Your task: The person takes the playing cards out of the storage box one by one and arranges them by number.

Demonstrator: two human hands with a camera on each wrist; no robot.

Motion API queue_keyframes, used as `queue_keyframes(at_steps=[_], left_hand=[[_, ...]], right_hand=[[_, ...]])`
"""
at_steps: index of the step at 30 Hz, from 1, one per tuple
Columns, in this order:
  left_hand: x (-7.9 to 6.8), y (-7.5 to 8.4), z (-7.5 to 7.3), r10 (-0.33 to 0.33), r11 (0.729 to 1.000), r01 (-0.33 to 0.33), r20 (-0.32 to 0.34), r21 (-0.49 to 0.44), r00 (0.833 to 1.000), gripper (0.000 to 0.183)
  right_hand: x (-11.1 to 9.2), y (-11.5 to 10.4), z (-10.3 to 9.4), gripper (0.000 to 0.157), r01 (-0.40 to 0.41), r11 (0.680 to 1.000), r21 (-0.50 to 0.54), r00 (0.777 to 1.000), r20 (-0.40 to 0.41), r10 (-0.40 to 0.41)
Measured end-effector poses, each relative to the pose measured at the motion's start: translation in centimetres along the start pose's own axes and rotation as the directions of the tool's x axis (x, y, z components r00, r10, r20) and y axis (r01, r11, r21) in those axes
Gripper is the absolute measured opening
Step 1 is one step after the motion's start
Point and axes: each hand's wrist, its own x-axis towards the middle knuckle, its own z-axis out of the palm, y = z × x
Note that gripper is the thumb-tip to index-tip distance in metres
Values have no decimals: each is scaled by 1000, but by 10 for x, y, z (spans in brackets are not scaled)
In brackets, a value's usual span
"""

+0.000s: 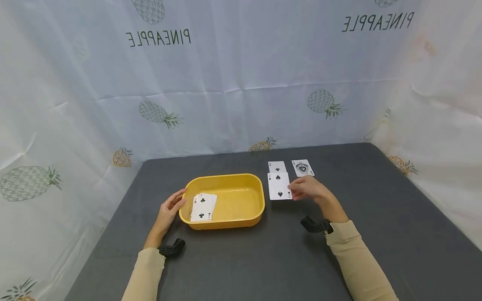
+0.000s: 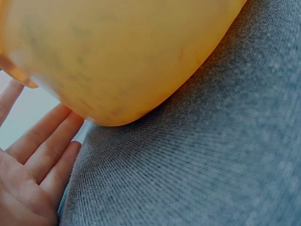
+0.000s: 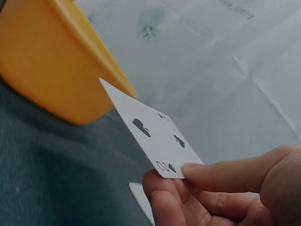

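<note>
Pineapple-print curtains (image 1: 233,117) around 3 sides of a dark table (image 1: 241,267) suggest a makeshift booth.

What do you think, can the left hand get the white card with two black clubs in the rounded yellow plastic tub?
Probably yes: the left hand touches the left side of the tub, and the card lies uncovered just inside, with only the rim between.
</note>
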Motion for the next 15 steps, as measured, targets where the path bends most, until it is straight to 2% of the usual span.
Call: queue_keyframes(at_steps=[5,15], left_hand=[[1,2,0,0,1000,0,4,7,1000,48],[0,1,0,-32,999,32,3,17,999,49]], right_hand=[[7,13,-3,34,-55,998,-22,998,33,56],[17,32,-4,30,-143,989,31,990,8,143]])
